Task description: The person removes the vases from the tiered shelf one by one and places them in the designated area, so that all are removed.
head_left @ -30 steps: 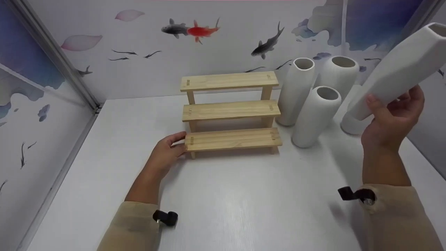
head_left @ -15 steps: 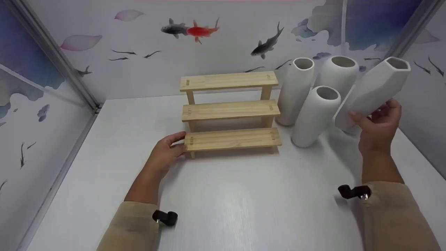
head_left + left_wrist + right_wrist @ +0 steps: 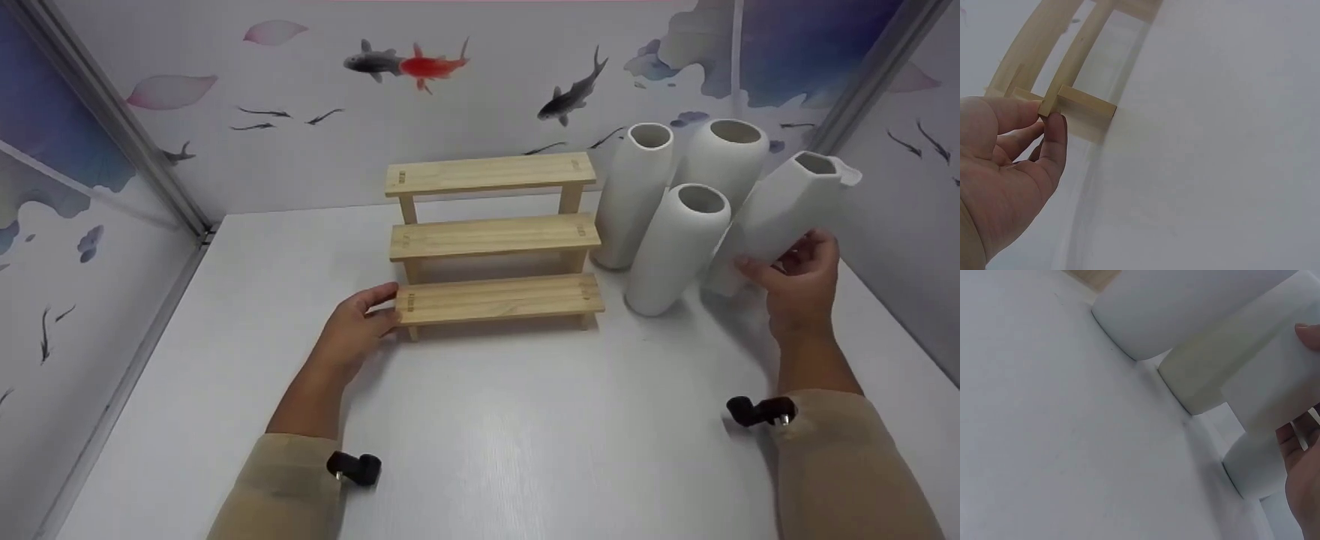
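Observation:
My left hand [image 3: 356, 330] pinches the left end of the lowest step on a three-step wooden display stand [image 3: 499, 298]. Thumb and fingertips grip the edge of that board [image 3: 1075, 53] in the left wrist view. At the right, my right hand [image 3: 804, 289] holds a white faceted vase [image 3: 780, 210] around its lower part. The vase leans, its angular mouth up and to the right. Its lower end [image 3: 1266, 391] shows in the right wrist view; whether it touches the table I cannot tell. Another white vase [image 3: 849, 175] is mostly hidden behind it.
Several white vases stand right of the stand: a slim one [image 3: 634, 199], a rounded one [image 3: 727, 154] behind, and a shorter one [image 3: 679, 251] in front. All stand on a white table [image 3: 525, 427]. A wall painted with fish [image 3: 435, 67] closes off the back.
My right hand has brought the faceted vase down and to the left, closer to the other vases, and tilted it more upright. My left hand has stayed on the stand.

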The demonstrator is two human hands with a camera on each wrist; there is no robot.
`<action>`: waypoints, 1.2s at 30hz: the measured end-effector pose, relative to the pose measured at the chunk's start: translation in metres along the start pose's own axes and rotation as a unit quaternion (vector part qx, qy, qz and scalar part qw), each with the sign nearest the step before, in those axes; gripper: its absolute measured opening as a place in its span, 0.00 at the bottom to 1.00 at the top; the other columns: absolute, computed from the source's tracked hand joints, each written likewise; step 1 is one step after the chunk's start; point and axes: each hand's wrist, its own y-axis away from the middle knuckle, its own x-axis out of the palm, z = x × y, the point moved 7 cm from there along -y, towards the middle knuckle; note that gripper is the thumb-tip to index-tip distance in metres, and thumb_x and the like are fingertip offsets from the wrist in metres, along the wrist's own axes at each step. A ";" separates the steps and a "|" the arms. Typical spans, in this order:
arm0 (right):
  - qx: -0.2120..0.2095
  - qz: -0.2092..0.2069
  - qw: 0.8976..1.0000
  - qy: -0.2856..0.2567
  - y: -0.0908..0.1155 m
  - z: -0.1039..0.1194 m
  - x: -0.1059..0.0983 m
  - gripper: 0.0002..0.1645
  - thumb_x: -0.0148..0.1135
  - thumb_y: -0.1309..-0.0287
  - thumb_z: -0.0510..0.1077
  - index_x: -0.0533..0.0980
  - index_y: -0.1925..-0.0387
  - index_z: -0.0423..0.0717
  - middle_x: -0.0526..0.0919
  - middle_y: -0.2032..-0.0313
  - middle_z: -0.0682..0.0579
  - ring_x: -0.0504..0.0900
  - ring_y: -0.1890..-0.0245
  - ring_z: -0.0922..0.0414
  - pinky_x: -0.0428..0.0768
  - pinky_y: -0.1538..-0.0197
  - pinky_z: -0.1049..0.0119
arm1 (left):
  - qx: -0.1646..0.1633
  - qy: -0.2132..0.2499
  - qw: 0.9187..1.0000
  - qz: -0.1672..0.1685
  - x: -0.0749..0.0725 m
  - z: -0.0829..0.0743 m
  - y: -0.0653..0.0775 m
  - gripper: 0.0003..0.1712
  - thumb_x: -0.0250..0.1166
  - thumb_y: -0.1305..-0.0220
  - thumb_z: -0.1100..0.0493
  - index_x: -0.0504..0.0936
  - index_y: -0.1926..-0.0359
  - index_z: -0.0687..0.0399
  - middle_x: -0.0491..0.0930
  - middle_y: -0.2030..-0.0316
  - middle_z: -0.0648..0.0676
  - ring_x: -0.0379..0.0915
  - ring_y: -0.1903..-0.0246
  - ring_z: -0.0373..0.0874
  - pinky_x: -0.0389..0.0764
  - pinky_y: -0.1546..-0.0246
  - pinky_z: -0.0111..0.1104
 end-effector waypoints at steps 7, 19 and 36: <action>-0.006 0.046 0.999 -0.003 0.001 -0.002 0.001 0.52 0.79 0.60 0.17 0.69 0.36 0.51 0.78 0.41 0.54 0.79 0.41 0.58 0.83 0.46 0.78 | 0.002 0.003 1.000 0.001 -0.001 0.001 -0.001 0.31 0.59 0.22 0.65 0.70 0.22 0.53 0.68 0.22 0.56 0.75 0.29 0.50 0.79 0.28 0.42; 0.021 0.125 0.982 0.140 0.004 -0.009 -0.002 0.53 0.82 0.54 0.25 0.66 0.32 0.58 0.77 0.40 0.61 0.77 0.38 0.64 0.77 0.42 0.84 | -0.005 -0.013 1.000 -0.004 0.000 0.002 0.000 0.32 0.61 0.22 0.62 0.70 0.21 0.51 0.69 0.23 0.54 0.75 0.29 0.49 0.78 0.27 0.42; 0.071 0.143 0.970 0.181 0.003 -0.015 -0.007 0.57 0.83 0.51 0.30 0.60 0.30 0.64 0.74 0.40 0.66 0.74 0.34 0.63 0.76 0.35 0.81 | -0.013 -0.015 1.000 -0.011 0.001 0.002 -0.001 0.31 0.60 0.22 0.63 0.70 0.21 0.50 0.68 0.22 0.53 0.74 0.28 0.49 0.78 0.27 0.41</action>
